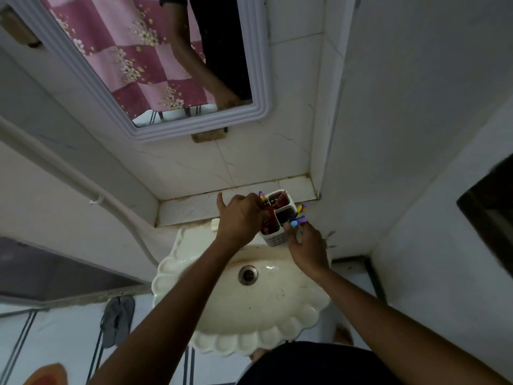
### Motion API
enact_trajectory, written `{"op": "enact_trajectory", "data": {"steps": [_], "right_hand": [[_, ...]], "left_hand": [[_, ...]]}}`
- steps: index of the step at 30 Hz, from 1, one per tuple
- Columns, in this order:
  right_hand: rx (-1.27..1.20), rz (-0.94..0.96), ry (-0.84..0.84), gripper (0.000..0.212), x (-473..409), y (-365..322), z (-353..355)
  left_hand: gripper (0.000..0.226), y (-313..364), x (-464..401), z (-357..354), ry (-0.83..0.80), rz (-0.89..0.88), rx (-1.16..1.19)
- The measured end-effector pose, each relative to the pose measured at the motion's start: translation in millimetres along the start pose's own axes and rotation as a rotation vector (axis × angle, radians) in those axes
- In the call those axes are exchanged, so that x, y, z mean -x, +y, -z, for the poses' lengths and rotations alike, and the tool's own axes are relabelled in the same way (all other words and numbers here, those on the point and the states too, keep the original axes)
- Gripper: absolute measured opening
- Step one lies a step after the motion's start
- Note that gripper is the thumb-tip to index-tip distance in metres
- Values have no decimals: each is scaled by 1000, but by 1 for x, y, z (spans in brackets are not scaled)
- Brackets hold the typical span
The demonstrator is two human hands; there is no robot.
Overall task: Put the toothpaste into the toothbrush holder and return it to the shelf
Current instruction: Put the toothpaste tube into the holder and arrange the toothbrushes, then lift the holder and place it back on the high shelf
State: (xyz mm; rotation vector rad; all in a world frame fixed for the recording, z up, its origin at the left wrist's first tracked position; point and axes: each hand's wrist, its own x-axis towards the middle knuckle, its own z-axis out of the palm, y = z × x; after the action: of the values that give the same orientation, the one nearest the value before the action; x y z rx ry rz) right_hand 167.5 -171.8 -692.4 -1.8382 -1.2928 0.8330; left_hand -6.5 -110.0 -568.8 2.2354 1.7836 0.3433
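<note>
A white toothbrush holder (277, 238) with several compartments hangs above the back of the sink, just below the tiled shelf (188, 208). My right hand (306, 245) grips its lower right side from below. A red toothpaste tube (268, 222) stands in its left compartment, and my left hand (238, 218) is closed around the tube's top with the thumb raised. Another red item (281, 200) fills the far compartment. Toothbrushes (299, 215) with purple, blue and yellow handles stick out on the right side.
A cream scalloped sink (258, 315) with a metal drain (248, 274) lies under my arms. A white soap piece (215, 224) sits at its back edge. A framed mirror (258, 79) hangs above the shelf. A white pipe (91, 190) runs along the left wall. Grey slippers (116, 320) lie on the floor.
</note>
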Motion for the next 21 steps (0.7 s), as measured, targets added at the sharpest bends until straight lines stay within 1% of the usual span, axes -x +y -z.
{"op": "enact_trajectory", "data": {"steps": [2, 4, 6, 9, 12, 13, 14, 16, 17, 18, 21], "right_hand": [[23, 32, -43, 67, 4, 4, 1], [70, 52, -77, 87, 10, 5, -1], [104, 52, -70, 107, 14, 3, -9], [88, 13, -24, 125, 13, -5, -23], [21, -17, 87, 147, 6, -14, -32], [-11, -19, 116, 147, 5, -17, -35], [-41, -30, 134, 141, 5, -20, -37], [-89, -67, 155, 123, 8, -27, -42], [-106, -72, 172, 117, 9, -28, -43], [-119, -76, 189, 116, 10, -31, -43], [-134, -69, 245, 122, 11, -36, -38]], "left_hand": [[30, -7, 5, -2, 60, 33, 181], [41, -13, 9, -3, 141, 55, 284], [52, -19, 12, 0, 221, 48, 315], [59, -28, 15, 4, 228, 76, 363], [60, -37, 21, 9, 217, 75, 372], [60, -40, 24, 10, 215, 65, 369], [59, -43, 26, 12, 211, 54, 370], [58, -49, 28, 16, 197, 31, 380], [57, -51, 29, 17, 191, 20, 384], [56, -54, 29, 19, 184, 10, 386], [55, -62, 27, 24, 167, -25, 376]]}}
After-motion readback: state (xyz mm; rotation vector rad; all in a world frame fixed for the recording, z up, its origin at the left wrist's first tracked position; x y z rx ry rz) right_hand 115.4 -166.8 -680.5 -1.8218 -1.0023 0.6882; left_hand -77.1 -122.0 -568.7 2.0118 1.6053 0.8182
